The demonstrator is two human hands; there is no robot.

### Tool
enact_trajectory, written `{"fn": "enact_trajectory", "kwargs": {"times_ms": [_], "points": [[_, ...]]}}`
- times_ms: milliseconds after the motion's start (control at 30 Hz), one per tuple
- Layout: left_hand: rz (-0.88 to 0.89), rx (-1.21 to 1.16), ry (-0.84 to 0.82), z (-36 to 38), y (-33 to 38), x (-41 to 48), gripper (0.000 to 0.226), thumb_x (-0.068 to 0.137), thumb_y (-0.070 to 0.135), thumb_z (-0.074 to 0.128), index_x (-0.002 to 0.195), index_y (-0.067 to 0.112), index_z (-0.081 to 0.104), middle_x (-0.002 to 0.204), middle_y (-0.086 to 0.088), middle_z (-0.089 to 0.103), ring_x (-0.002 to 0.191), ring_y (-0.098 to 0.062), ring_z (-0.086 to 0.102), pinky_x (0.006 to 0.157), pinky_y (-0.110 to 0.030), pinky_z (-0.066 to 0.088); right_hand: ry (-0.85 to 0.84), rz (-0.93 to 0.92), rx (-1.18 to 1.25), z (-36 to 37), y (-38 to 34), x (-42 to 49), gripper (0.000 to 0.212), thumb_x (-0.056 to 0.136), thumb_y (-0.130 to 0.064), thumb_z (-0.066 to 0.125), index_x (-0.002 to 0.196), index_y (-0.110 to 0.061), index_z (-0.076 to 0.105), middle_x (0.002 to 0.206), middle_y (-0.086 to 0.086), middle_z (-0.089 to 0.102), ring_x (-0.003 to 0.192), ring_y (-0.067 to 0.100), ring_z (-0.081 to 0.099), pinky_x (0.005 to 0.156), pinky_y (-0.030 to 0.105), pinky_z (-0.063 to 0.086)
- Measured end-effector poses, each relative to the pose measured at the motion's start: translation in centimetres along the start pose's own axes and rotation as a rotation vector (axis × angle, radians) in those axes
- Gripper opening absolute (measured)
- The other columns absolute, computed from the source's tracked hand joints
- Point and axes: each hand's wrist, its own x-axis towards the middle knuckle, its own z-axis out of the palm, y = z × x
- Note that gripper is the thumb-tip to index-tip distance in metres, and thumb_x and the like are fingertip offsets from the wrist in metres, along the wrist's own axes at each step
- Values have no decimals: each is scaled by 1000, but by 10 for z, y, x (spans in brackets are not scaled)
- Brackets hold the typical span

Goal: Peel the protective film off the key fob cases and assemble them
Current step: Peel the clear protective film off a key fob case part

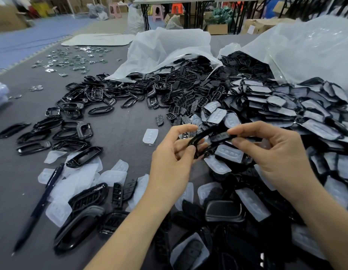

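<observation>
grey table (pixel 120 133) | boxes (pixel 218 28) behind | left hand (pixel 172 154), right hand (pixel 276 152) pinch 1 case frame (pixel 198 136)

Open bags (pixel 159 49) far centre and far right, loose frames (pixel 77 106) spilling left of them, film-covered cases (pixel 286 106) piled right, peeled films (pixel 79 180) and pen (pixel 38 207) near left, circuit boards (pixel 72 61) far left on the table (pixel 118 137)

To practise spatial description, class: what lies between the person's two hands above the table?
In the head view, a black key fob frame spans the gap; the left hand grips one end, the right hand pinches a button pad at the other.
</observation>
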Motion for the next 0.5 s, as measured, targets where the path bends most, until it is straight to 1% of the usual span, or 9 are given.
{"fn": "enact_trajectory", "kwargs": {"times_ms": [33,67,100,167,200,267,300,400,500], "points": [[9,8,6,0,0,0,42,93,-13,43,103,24,60,93,-1,76,95,-14,71,92,-46,54,-8,-3,7,0,-2,0,21,79,-9,72,85,-29,75,76,-4,72,50,37,43,67,27,42],[17,14,9,0,-1,0,43,93,-13,43,102,24,61,93,-1,76,94,-14,71,92,-45,54,-10,-1,19,1,-2,0,19,79,-9,72,85,-27,75,75,-5,71,48,24,46,60,19,43],[24,20,8,1,-1,0,43,93,-13,44,101,24,62,93,-1,75,94,-14,71,92,-43,54,-11,2,33,2,-3,0,18,79,-8,72,83,-25,75,74,-6,71,52,8,52,59,11,42],[35,32,0,1,-1,-1,42,92,-13,45,101,24,63,93,-1,75,94,-16,71,93,-43,54,-7,3,17,6,-2,0,15,80,-6,72,78,-21,74,71,-10,69,63,-2,58,63,7,42],[43,34,-6,1,-2,-1,41,92,-13,46,102,24,64,93,-2,75,93,-20,71,93,-44,53,-2,-2,-12,8,-1,0,16,80,-4,71,77,-20,73,67,-15,67,62,-5,57,63,4,40],[59,40,-24,2,-3,-2,40,92,-12,48,102,23,64,92,-4,75,89,-31,70,91,-45,54,8,-1,-47,11,2,-2,15,81,-2,70,78,-16,70,61,-21,62,55,-8,53,59,1,36],[64,41,-36,3,-3,-2,40,91,-11,49,101,23,65,91,-4,75,87,-31,70,89,-43,55,15,4,-52,12,2,-2,14,82,-2,70,78,-16,70,59,-23,60,53,-7,52,58,1,36],[57,-1,-90,5,-3,-4,36,92,-12,50,99,19,67,89,0,75,82,-15,72,77,-24,56,38,6,-116,12,3,-3,16,84,-8,69,78,-22,68,64,-22,63,58,-6,54,61,3,37],[25,-91,-114,6,-1,-5,34,92,-12,49,97,14,70,86,3,75,85,-11,72,72,-18,55,41,-18,-216,12,3,-4,19,85,-13,69,77,-30,66,76,-13,65,68,1,57,65,10,40]]}}
